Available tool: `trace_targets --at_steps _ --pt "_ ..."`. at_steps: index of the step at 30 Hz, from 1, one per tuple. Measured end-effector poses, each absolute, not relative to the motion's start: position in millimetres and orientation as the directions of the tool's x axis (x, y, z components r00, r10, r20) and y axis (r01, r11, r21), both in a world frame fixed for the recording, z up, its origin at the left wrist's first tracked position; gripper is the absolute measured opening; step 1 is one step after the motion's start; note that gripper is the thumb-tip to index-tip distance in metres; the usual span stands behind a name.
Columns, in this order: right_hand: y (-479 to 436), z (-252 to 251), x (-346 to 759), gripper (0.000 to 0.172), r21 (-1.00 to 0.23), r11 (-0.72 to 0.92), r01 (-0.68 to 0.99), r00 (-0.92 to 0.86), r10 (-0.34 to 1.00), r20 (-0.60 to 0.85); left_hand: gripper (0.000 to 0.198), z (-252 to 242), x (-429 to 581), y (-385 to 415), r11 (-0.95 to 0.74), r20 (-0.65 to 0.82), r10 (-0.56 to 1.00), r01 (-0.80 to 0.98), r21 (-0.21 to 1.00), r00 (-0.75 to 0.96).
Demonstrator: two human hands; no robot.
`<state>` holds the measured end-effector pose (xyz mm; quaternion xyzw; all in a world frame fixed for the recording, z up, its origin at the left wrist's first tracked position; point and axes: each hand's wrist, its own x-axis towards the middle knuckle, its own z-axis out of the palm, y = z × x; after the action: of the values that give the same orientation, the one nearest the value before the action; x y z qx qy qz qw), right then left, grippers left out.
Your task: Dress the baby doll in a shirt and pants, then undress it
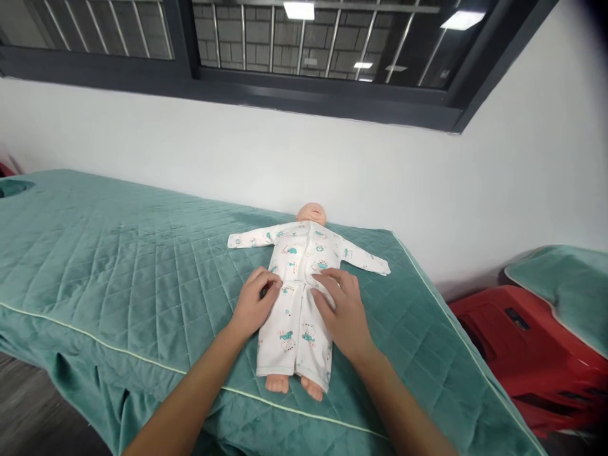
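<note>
A baby doll (312, 213) lies on its back on a green quilted bed cover (156, 272), its bare feet (277, 383) towards me. It wears a white printed shirt (308, 250) with long sleeves stretched out sideways, and matching pants (293, 339). At the waist, where shirt and pants meet, my left hand (255, 301) pinches the shirt's lower edge between thumb and fingers. On the other side of the waist, my right hand (344, 310) rests on the cloth, thumb and fingers apart. The doll's hands are hidden inside the sleeves.
A white wall (190, 145) stands behind the bed, below a dark-framed window (323, 95) with metal bars. To the right are red plastic stools (517, 342) and another green cover (565, 278). The near bed edge has pale piping.
</note>
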<state>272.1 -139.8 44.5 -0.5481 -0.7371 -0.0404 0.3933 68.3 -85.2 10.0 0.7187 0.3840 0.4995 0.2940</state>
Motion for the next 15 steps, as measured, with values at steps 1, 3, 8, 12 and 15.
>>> trace_targets --at_steps 1,3,8,12,15 --pt "-134.3 46.9 270.9 0.027 -0.372 0.399 0.838 -0.09 0.773 0.628 0.016 9.7 68.7 -84.7 -0.533 0.494 0.845 0.262 0.804 0.204" --pt "-119.2 51.7 270.2 0.033 -0.387 0.389 0.836 -0.076 0.78 0.621 0.016 8.8 69.4 -83.7 -0.536 0.497 0.844 0.267 0.801 0.202" --pt "-77.4 60.5 270.1 0.05 -0.375 0.307 0.875 -0.075 0.85 0.521 0.015 6.3 69.1 -80.7 -0.525 0.489 0.85 0.239 0.817 0.196" --pt "-67.3 59.0 266.0 0.052 -0.302 0.288 0.909 -0.13 0.883 0.452 0.019 5.0 67.7 -78.3 -0.505 0.474 0.861 0.196 0.841 0.183" --pt "-72.4 55.2 265.0 0.054 -0.294 0.286 0.912 -0.136 0.888 0.439 0.016 4.7 67.8 -76.9 -0.486 0.464 0.872 0.157 0.86 0.158"
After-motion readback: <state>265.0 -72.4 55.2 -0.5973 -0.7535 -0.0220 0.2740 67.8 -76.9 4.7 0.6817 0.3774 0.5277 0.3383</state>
